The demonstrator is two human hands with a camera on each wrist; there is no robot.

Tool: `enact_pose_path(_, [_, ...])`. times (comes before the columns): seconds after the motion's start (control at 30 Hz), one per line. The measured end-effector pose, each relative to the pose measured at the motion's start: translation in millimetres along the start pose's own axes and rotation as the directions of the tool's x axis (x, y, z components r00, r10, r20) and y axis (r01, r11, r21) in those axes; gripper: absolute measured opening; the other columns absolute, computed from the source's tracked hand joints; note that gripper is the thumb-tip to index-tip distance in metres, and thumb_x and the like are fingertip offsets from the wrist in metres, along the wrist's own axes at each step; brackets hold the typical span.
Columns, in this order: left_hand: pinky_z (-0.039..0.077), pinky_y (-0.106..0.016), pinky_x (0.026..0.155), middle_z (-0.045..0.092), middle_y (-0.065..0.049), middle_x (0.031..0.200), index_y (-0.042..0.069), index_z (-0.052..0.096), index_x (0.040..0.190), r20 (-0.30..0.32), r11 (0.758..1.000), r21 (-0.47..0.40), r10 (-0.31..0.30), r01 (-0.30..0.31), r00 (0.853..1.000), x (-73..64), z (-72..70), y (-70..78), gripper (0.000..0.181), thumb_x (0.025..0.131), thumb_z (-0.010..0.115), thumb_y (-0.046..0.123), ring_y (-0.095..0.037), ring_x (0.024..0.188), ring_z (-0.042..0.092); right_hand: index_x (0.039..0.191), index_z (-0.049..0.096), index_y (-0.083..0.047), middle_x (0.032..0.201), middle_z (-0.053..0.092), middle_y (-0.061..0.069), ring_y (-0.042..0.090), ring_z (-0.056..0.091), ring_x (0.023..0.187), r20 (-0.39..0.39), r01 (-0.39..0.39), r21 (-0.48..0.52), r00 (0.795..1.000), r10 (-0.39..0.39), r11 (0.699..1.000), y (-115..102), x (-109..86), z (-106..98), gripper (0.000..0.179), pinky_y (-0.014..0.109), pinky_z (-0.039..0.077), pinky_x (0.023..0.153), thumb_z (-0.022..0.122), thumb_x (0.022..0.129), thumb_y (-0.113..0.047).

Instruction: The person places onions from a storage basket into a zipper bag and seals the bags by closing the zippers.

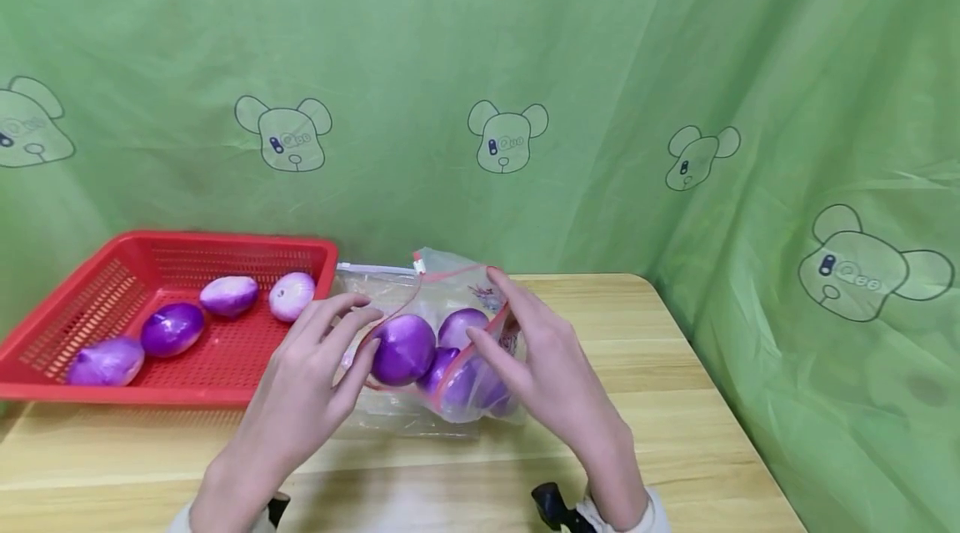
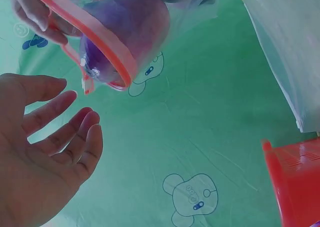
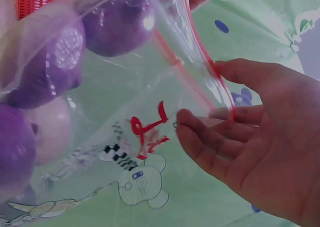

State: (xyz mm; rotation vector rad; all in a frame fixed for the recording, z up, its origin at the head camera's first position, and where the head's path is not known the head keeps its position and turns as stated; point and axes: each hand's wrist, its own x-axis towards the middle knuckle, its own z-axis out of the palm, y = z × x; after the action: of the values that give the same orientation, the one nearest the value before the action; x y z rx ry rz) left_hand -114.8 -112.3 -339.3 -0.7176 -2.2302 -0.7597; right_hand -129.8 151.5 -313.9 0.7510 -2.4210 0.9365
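A clear slider bag (image 1: 453, 270) with a red zip edge holds several purple onions (image 1: 461, 326), and its mouth gapes toward the left. One purple onion (image 1: 403, 349) lies right at that mouth. My right hand (image 3: 260, 142) holds the red rim, thumb on one side and fingers on the other. Beside the mouth, my left hand (image 1: 307, 374) has its fingers loosely bent around nothing. The left wrist view shows this left hand (image 2: 55, 142) apart from the bag, with an onion (image 2: 125, 32) visible through the plastic.
At the left stands a red plastic basket (image 1: 217, 395) with several onions (image 1: 172, 329) inside. Another clear bag (image 1: 375, 274) with a white zip lies flat under the filled one. A green curtain (image 1: 420, 57) hangs behind and to the right of the wooden table (image 1: 660, 399).
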Motion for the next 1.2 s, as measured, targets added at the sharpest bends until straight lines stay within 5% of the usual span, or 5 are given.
enact_pose_path(0.13, [0.044,-0.03,0.098,0.062,-0.013,0.125,0.004,0.068,0.117,0.0,1.0,-0.006,0.005,-0.005,1.0,0.8,0.6,0.0,0.029,0.089,0.069,0.01,-0.026,0.115,0.056,0.145,0.048,-0.004,0.097,0.069,0.007,0.011,0.064,0.078,-0.206,-0.015,0.078,0.978,0.031,0.997,12,1.6,-6,0.057,0.021,0.056,0.071,0.07,0.093,-0.013])
enact_pose_path(0.23, [0.044,-0.03,0.097,0.061,-0.012,0.126,0.004,0.067,0.119,0.007,1.0,-0.008,0.003,-0.003,1.0,1.8,0.4,0.9,0.03,0.089,0.069,0.009,-0.025,0.115,0.057,0.139,0.055,-0.003,0.104,0.071,0.009,0.013,0.064,0.074,-0.365,-0.111,0.138,0.918,0.155,0.984,19,4.0,-9,0.047,0.017,0.055,0.07,0.067,0.095,-0.01])
enact_pose_path(0.43, [0.048,-0.036,0.096,0.061,-0.011,0.124,0.005,0.066,0.12,0.03,1.0,-0.002,0.008,-0.007,1.0,-0.3,5.0,1.9,0.033,0.088,0.07,0.009,-0.025,0.113,0.058,0.139,0.056,-0.003,0.099,0.07,0.006,0.018,0.058,0.066,-0.295,-0.434,0.171,0.834,0.467,0.884,36,7.2,-11,0.045,0.02,0.048,0.051,0.06,0.095,-0.013])
enact_pose_path(0.8, [0.052,-0.042,0.094,0.062,-0.01,0.123,0.005,0.064,0.123,0.06,1.0,0.023,-0.003,0.001,0.998,-3.8,12.4,-6.0,0.036,0.088,0.07,0.011,-0.025,0.114,0.059,0.139,0.055,-0.001,0.113,0.069,0.008,0.014,0.061,0.069,-0.245,-0.34,0.165,0.895,0.373,0.926,32,8.2,-9,0.047,0.022,0.054,0.058,0.064,0.094,-0.013])
enact_pose_path(1.2, [0.052,-0.052,0.092,0.062,-0.014,0.121,0.002,0.064,0.121,0.061,0.991,0.078,-0.11,0.105,0.992,-8.3,15.3,-50.7,0.034,0.088,0.07,0.005,-0.033,0.111,0.061,0.14,0.055,-0.003,0.094,0.068,0.005,0.011,0.064,0.073,-0.276,-0.23,0.091,0.929,0.246,0.969,29,7.7,-3,0.049,0.022,0.055,0.064,0.068,0.094,-0.014])
